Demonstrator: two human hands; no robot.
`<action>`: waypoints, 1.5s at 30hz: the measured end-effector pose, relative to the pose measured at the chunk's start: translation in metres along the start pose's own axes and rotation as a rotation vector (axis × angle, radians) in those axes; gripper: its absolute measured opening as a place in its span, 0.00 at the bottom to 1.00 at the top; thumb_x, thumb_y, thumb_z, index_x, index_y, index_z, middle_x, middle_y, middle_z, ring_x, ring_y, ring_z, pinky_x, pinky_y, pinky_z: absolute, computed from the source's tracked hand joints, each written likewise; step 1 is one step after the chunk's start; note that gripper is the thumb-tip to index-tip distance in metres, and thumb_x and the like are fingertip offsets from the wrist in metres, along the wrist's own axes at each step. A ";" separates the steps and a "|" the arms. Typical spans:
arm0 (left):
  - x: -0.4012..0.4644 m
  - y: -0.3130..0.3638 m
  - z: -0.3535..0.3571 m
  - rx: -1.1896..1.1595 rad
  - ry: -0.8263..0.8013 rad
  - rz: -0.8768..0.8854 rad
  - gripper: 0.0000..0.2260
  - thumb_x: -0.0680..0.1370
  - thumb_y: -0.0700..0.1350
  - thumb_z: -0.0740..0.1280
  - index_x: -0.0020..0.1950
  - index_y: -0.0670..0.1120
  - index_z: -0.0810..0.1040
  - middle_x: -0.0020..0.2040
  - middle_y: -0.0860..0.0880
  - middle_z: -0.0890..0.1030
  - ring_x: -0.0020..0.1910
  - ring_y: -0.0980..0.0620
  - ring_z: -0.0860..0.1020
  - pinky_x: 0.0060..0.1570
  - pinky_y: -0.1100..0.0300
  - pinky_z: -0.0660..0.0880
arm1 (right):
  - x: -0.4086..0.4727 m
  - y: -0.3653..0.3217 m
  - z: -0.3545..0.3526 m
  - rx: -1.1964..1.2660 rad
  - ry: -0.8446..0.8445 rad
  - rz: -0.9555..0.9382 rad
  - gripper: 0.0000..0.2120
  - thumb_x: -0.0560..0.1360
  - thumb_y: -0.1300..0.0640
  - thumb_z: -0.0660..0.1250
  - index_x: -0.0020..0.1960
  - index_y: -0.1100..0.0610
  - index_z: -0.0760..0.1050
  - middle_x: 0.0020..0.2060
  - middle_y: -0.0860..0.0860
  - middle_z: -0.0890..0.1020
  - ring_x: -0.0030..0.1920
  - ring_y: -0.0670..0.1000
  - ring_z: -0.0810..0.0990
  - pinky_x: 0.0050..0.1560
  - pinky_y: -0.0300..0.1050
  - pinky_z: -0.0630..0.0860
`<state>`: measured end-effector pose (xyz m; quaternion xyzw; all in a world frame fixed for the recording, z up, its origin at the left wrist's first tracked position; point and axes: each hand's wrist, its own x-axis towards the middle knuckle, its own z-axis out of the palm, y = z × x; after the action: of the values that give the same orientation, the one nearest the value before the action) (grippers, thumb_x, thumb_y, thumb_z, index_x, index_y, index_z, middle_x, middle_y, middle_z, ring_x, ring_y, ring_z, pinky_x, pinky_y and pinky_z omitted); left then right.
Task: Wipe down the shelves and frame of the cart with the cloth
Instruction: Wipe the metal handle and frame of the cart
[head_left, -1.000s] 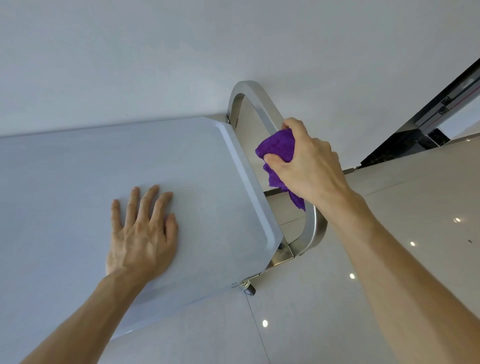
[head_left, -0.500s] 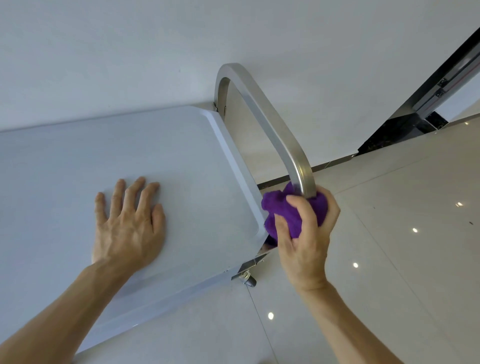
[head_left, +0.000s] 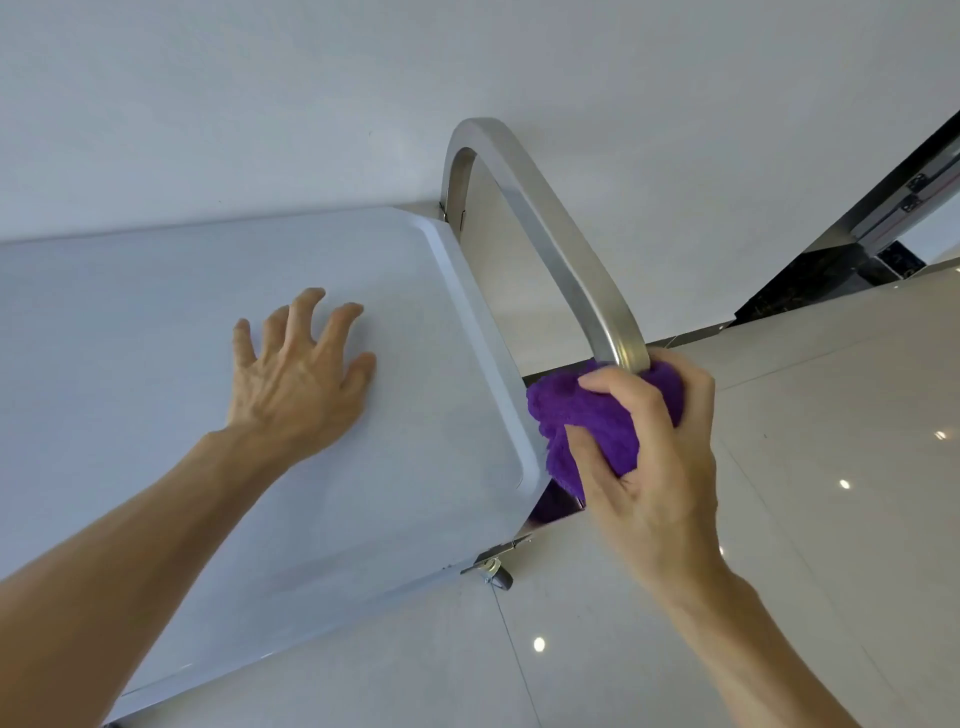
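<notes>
The right hand (head_left: 655, 457) grips the cloth (head_left: 587, 415) round the handle (head_left: 561, 249) while the left hand (head_left: 298, 379) rests loose-fingered on the shelf (head_left: 156, 322); best wrap it fully and pull firmly along the bar.

The flat pale grey top shelf (head_left: 156, 322) of the cart lies open across its left and middle, bounded by a low raised rim. The left hand (head_left: 296, 384) rests on it, fingers spread, taking up the part nearer the right end. Beyond that end arches the brushed steel loop handle (head_left: 550, 244); the gap between shelf edge and handle is free in its upper part (the wall shows through it). At its lower end the right hand (head_left: 649, 467) and the bunched purple cloth (head_left: 592, 415) fill the gap. The glossy tiled floor (head_left: 831, 467) to the right is open; a small caster (head_left: 496, 571) juts below the shelf corner.
</notes>
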<state>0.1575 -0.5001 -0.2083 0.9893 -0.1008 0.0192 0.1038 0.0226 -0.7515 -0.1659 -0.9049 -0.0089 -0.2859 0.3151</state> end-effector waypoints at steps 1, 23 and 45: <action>0.000 -0.002 0.003 -0.014 -0.002 -0.019 0.22 0.80 0.56 0.59 0.74 0.53 0.65 0.76 0.44 0.60 0.74 0.40 0.60 0.72 0.34 0.51 | 0.017 -0.008 -0.003 -0.043 -0.026 -0.002 0.17 0.73 0.52 0.66 0.60 0.41 0.71 0.62 0.46 0.66 0.55 0.42 0.74 0.50 0.26 0.73; -0.007 0.004 0.010 0.028 -0.012 -0.064 0.26 0.80 0.57 0.51 0.75 0.49 0.69 0.74 0.43 0.69 0.75 0.41 0.64 0.72 0.34 0.55 | 0.253 -0.026 0.093 -0.348 -0.570 0.149 0.19 0.73 0.56 0.68 0.63 0.45 0.70 0.52 0.55 0.69 0.43 0.61 0.75 0.43 0.49 0.78; -0.004 0.001 0.009 0.019 0.004 -0.067 0.25 0.79 0.57 0.53 0.73 0.50 0.72 0.74 0.45 0.70 0.75 0.42 0.65 0.72 0.35 0.58 | 0.338 -0.024 0.150 -0.415 -0.969 0.193 0.17 0.68 0.57 0.69 0.55 0.46 0.78 0.43 0.50 0.81 0.37 0.52 0.79 0.29 0.39 0.72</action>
<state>0.1532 -0.5022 -0.2170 0.9930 -0.0672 0.0189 0.0951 0.3769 -0.7012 -0.0710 -0.9732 -0.0134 0.1990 0.1142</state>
